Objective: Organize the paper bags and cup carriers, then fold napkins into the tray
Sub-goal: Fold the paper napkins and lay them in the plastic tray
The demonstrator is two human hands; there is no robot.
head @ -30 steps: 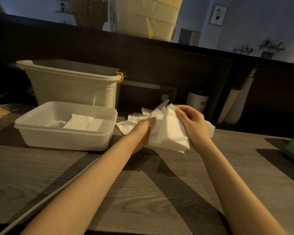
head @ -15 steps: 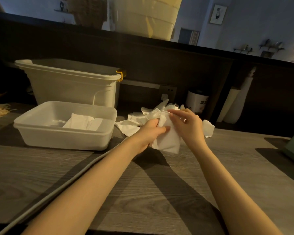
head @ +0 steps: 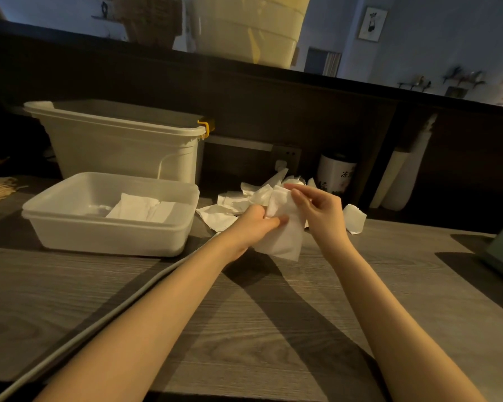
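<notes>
White paper napkin (head: 283,233) held above grey wood-grain counter (head: 244,314), right of translucent plastic tray (head: 111,227). Left hand (head: 251,227) grips its left edge, fingers curled. Right hand (head: 317,210) pinches top edge, thumb against forefinger. Folded napkins (head: 141,208) lie inside tray; loose napkin pile (head: 235,204) behind hands.

Tray (head: 169,224) blocks left; bare countertop (head: 244,329) nearer.
</notes>
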